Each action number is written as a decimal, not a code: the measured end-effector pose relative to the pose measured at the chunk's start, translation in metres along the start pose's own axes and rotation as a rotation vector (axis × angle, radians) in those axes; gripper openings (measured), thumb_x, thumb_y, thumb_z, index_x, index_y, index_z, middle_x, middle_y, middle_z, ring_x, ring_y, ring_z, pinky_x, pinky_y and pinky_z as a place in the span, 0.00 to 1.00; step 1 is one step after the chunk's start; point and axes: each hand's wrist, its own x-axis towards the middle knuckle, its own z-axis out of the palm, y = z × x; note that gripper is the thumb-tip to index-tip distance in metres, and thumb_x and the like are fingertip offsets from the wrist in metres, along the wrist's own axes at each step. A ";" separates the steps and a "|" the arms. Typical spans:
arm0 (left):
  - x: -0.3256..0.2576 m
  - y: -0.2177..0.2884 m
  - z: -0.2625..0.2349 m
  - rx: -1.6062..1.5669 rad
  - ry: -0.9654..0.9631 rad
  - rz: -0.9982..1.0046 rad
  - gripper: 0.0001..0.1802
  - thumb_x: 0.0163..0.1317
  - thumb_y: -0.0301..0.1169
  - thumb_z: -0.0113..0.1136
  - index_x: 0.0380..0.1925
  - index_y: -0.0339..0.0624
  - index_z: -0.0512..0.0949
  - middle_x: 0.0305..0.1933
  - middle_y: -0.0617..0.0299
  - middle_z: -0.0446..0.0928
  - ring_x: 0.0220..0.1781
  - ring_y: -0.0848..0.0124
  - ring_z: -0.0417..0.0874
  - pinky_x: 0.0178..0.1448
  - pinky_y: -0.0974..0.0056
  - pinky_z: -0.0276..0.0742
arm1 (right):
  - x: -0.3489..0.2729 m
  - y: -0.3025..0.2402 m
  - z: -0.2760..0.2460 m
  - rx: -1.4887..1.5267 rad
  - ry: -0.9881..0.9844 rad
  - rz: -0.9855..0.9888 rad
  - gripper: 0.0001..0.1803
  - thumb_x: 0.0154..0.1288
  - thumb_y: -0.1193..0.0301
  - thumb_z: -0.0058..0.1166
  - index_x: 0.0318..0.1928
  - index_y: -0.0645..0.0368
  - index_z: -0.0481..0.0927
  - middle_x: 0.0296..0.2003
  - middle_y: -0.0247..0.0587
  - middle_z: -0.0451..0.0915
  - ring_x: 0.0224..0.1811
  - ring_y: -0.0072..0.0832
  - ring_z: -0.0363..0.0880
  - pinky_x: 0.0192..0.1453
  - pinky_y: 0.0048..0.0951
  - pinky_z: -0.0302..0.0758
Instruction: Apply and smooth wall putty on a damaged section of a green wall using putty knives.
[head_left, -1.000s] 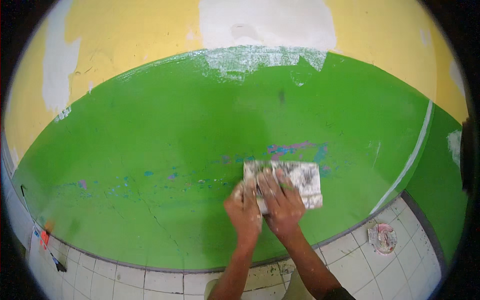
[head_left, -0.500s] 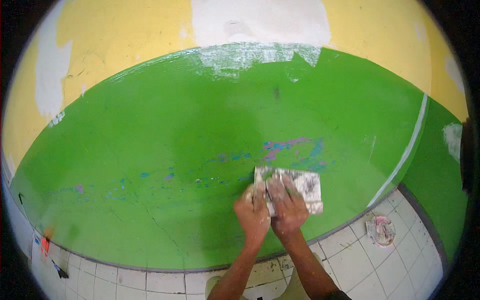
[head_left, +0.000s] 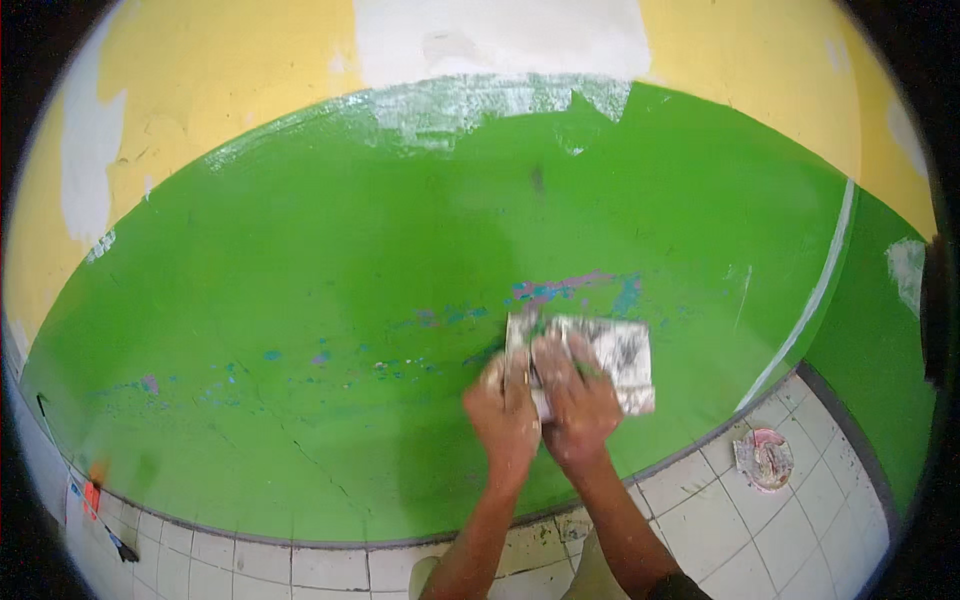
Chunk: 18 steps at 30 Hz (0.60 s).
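Both my hands press a worn, whitish sheet of sandpaper [head_left: 615,352] flat against a green painted wall [head_left: 420,250]. My left hand [head_left: 505,405] lies on the sheet's left edge, dusted white. My right hand [head_left: 575,395] overlaps beside it on the sheet's middle and lower part. The sheet's right half shows past the fingers. A band of scuffed spots in blue, pink and purple [head_left: 560,290] runs across the green paint just above and to the left of the sheet.
Above the green, the wall is yellow [head_left: 230,70] with white filler patches [head_left: 500,35]. White floor tiles [head_left: 760,530] lie below, with a small round dirty lid or dish [head_left: 762,458] at the right. Small red and dark items [head_left: 95,500] lie at the lower left.
My hands and the sandpaper have slid a little to the right and slightly down along the wall. The grip has stayed the same.
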 end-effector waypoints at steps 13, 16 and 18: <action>0.013 0.013 -0.018 -0.152 0.111 -0.123 0.13 0.68 0.28 0.53 0.24 0.33 0.73 0.20 0.72 0.64 0.25 0.81 0.60 0.23 0.69 0.54 | 0.023 -0.020 0.002 -0.003 -0.056 -0.107 0.19 0.59 0.74 0.50 0.52 0.55 0.81 0.55 0.39 0.79 0.58 0.37 0.77 0.53 0.35 0.77; 0.003 0.006 -0.037 -0.188 0.159 -0.085 0.14 0.68 0.29 0.54 0.23 0.33 0.72 0.20 0.73 0.63 0.25 0.82 0.59 0.23 0.70 0.53 | 0.019 -0.035 0.008 0.030 -0.058 -0.108 0.19 0.59 0.72 0.50 0.52 0.55 0.81 0.56 0.39 0.78 0.58 0.38 0.77 0.54 0.36 0.76; -0.011 -0.006 -0.039 -0.166 0.163 -0.054 0.15 0.68 0.29 0.54 0.22 0.34 0.72 0.20 0.73 0.62 0.24 0.82 0.58 0.23 0.70 0.53 | -0.006 -0.038 0.005 -0.002 -0.059 -0.125 0.19 0.59 0.72 0.50 0.52 0.55 0.81 0.56 0.39 0.78 0.58 0.38 0.77 0.55 0.36 0.76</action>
